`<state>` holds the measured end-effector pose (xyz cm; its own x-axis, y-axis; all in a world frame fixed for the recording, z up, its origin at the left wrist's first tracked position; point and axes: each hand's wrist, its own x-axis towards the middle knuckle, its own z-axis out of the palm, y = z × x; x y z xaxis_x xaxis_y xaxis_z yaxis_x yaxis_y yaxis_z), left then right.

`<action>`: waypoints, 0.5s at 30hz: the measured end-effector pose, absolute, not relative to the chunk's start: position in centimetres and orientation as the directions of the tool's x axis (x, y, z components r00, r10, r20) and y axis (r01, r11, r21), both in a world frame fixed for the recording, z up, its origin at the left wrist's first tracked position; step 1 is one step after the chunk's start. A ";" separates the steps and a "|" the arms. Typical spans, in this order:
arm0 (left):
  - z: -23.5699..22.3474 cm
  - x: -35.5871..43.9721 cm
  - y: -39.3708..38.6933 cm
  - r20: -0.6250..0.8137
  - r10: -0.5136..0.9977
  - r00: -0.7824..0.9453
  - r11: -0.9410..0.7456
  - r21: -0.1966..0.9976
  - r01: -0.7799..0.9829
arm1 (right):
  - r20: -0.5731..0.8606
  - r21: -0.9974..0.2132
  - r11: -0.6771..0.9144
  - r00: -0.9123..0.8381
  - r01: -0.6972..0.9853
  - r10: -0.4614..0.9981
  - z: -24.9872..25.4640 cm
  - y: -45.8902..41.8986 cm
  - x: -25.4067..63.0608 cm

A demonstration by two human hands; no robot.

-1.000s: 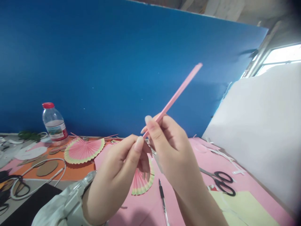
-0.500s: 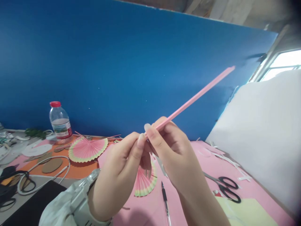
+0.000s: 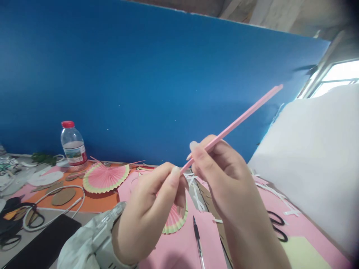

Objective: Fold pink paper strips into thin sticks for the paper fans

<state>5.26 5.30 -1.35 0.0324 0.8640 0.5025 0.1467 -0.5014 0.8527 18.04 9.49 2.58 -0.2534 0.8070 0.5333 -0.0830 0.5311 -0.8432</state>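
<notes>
A thin pink paper strip (image 3: 244, 117), apparently folded or rolled lengthwise, slants up to the right in front of the blue board. My left hand (image 3: 158, 201) pinches its lower end between thumb and fingers. Higher along the strip, my right hand (image 3: 221, 179) grips it with the thumb on top. Behind my left hand, partly covered, lies a pleated pink paper fan (image 3: 175, 220) with a yellow-green edge. A black pen (image 3: 198, 237) rests on the pink paper below my hands. Scissors (image 3: 277, 226) with black handles are partly hidden by my right forearm.
At the left stand a red-capped bottle (image 3: 73, 144) and a second pleated fan (image 3: 106, 177) on orange paper. A white cable (image 3: 30, 220), a cardboard disc (image 3: 64, 197) and a black flat object (image 3: 42, 243) lie nearer. White paper scraps (image 3: 276, 192) and a pale yellow sheet (image 3: 305, 254) are at right.
My right hand has slid up the strip to the right, away from my left hand, baring its lower part. My left hand has shifted slightly right and keeps its pinch.
</notes>
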 end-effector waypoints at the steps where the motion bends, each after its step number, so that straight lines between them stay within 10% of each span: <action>1: -1.4 5.2 5.3 0.503 0.864 0.023 -0.500 0.854 0.144 | 0.492 -0.866 0.494 -0.299 -0.077 0.817 2.6 9.2 17.8; 7: -1.3 4.8 5.4 0.550 0.834 -0.031 -0.525 0.811 0.257 | 0.435 -0.897 0.430 -0.395 -0.105 0.810 3.2 8.5 17.6; 15: -1.4 5.7 5.5 0.543 0.828 0.141 -0.553 0.748 0.368 | 0.586 -0.767 0.580 0.067 -0.274 0.808 3.5 9.5 20.1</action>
<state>5.66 5.46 -1.42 0.1410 0.8280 0.5426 0.3678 -0.5527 0.7478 20.11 9.50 3.51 0.0672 0.8075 0.5860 -0.2742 0.5796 -0.7674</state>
